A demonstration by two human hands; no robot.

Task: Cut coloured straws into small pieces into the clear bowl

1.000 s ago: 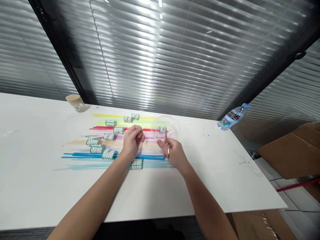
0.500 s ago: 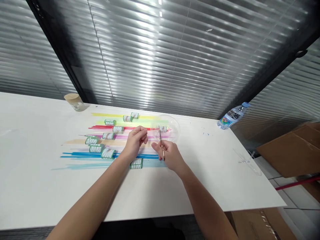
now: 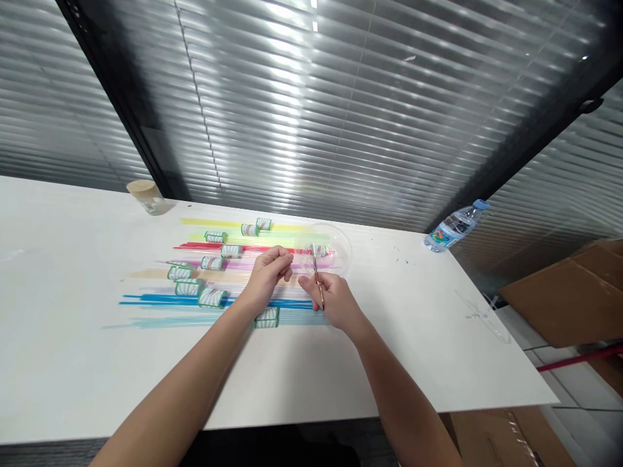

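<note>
My right hand (image 3: 335,299) grips a pair of scissors (image 3: 318,279) with rose-gold handles, blades pointing away from me over a clear round bowl (image 3: 349,250). To its left, my left hand (image 3: 269,272) is closed in a pinch near the blades; whatever is between its fingertips is too thin to make out. Below both hands lie bundles of thin coloured strips: yellow (image 3: 195,222), red (image 3: 187,246), dark blue (image 3: 146,299) and light blue (image 3: 156,322), among others. Green-and-white printed paper bands (image 3: 213,298) wrap the bundles.
A lidded cup (image 3: 148,196) stands at the back left of the white table (image 3: 302,383). At the back right is a water bottle (image 3: 452,227). A clear looped tie (image 3: 481,316) lies near the right edge. Cardboard boxes (image 3: 564,292) sit beyond it.
The view has shifted slightly. A thin pale strand seen at my left fingertips before is hard to see now. My hands stay almost in place, the scissors still in the right.
</note>
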